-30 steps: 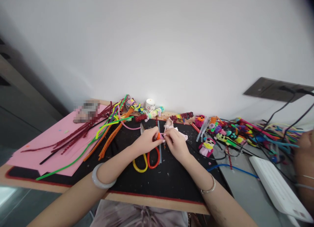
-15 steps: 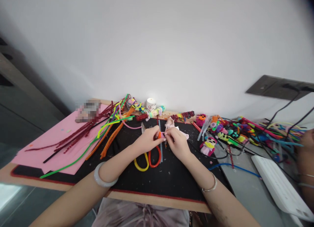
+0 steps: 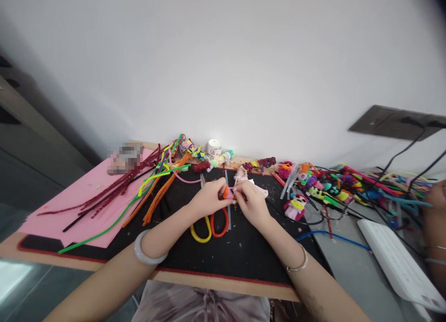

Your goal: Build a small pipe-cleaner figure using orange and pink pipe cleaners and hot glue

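Orange pipe cleaner piece (image 3: 226, 192) pinched between left hand (image 3: 209, 200) and right hand (image 3: 251, 202), together above scissors (image 3: 210, 222). Best twisted in small turns, fingertips close

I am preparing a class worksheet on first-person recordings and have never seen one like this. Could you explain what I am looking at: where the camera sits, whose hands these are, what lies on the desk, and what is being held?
The camera sits on the person's head and looks forward and down, so both forearms enter from the bottom edge. The left hand and right hand meet over a black mat, and together their fingers pinch a small orange and pink fuzzy piece. Below the hands lie scissors with one yellow and one orange handle. To the left, loose pipe cleaners spread over a pink sheet. To the right are a little finished doll, a colourful heap of craft bits and a white keyboard. At the far right edge another person's arm shows.
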`<state>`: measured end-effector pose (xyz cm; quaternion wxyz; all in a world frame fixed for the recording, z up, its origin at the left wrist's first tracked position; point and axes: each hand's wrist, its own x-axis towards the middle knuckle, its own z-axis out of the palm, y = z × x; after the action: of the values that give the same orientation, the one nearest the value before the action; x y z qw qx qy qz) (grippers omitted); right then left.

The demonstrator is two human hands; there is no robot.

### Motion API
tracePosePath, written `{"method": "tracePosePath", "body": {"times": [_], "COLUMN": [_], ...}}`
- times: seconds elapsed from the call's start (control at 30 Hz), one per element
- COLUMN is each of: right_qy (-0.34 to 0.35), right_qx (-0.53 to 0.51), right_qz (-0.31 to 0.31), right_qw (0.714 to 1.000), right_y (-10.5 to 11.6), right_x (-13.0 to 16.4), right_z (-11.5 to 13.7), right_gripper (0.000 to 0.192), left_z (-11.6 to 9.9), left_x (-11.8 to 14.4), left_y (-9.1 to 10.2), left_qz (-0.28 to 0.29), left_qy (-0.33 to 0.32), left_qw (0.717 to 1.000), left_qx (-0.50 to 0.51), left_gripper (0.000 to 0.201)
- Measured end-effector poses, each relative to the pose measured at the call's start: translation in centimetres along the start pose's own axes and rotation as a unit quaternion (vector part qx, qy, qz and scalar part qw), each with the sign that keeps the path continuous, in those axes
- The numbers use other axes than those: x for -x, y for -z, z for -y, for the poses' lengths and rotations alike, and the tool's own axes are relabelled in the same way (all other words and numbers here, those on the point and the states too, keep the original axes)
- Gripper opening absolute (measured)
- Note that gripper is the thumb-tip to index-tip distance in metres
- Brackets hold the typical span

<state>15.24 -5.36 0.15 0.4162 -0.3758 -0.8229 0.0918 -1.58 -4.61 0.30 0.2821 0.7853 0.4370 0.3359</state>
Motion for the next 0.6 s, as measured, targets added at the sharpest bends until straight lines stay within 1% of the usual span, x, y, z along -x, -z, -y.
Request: {"method": "tracePosePath", "body": {"times": [0.2, 0.6], "right_qy": [0.002, -0.006], "right_qx": [0.002, -0.001], "right_qz": [0.002, -0.002], "right_qw": [1.0, 1.0], "right_y": [-0.03, -0.09], "right_x": [-0.01, 0.06], "right_z": [0.0, -0.12], "right_gripper": [0.011, 0.011], "left_z": [0.21, 0.32], "left_x": [-0.02, -0.08], "left_y": [-0.08, -0.06], "left_qz": [-0.008, 0.002], "left_qy": [0.003, 0.003], "left_qw": [1.0, 1.0], "left_qx": [-0.008, -0.01], "left_gripper": [0.029, 0.028]}}
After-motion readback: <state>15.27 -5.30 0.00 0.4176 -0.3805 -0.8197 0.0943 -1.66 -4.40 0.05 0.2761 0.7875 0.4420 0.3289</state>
